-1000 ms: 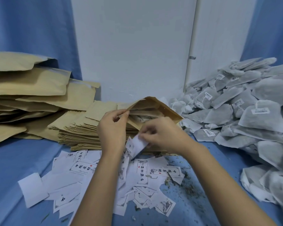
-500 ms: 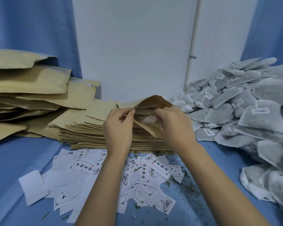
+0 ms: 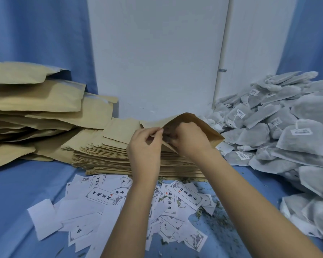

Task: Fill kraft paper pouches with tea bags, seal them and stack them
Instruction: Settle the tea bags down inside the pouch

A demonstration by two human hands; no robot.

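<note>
Centrally, just above mid-frame, one kraft paper pouch (image 3: 199,125) is held open on top of the stack of flat empty pouches (image 3: 108,155). Its near lip is pinched between thumb and fingers of the left hand (image 3: 145,146), and the mouth is spread wide. The right hand (image 3: 190,140) is pushed into that mouth with its fingers curled and hidden inside. Whether anything is grasped there cannot be told. Something grey is glimpsed within the pouch, possibly tea bags, but this is not confirmed.

Progress, as judged: this pouch is at the filling stage and has not yet been sealed or stacked. At left and upper left a pile of bulging pouches (image 3: 35,101) is noted and taken as filled. Some of their mouths look unclosed, with pale lining showing, so sealing cannot be confirmed. The empties are stacked thick, and a large heap of tea bags (image 3: 287,131) is banked along the right edge. Much work is therefore judged to be left.

At lower centre, printed paper slips (image 3: 104,196) are scattered on the blue cloth (image 3: 17,192). To their right, loose tea crumbs (image 3: 216,226) are strewn.
</note>
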